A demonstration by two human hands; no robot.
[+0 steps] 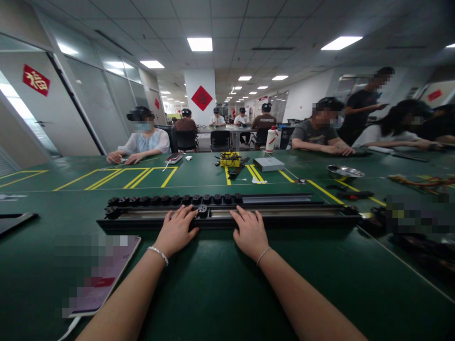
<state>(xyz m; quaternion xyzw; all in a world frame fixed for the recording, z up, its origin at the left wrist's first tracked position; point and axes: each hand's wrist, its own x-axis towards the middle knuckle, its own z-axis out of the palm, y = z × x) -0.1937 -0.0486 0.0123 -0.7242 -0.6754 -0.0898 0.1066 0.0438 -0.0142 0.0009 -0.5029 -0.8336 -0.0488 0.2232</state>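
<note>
A long black rail [291, 222] lies across the green table in front of me. My left hand [177, 229] rests on its near edge with the fingers spread, the fingertips just left of a round black part [202, 211] seated in the channel. My right hand [250, 233] lies on the rail further right, fingers apart and holding nothing. Another round black part [113, 211] sits at the channel's left end. Behind it, a second rail [284, 199] carries a row of several similar round parts [176, 200] along its left and middle.
A tablet [110, 274] with a white cable lies at the near left. Further back are a yellow item [230, 159] with black cables, a grey box [268, 164], and a metal bowl [345, 171]. Black parts [377, 220] lie at the right. People sit across the table.
</note>
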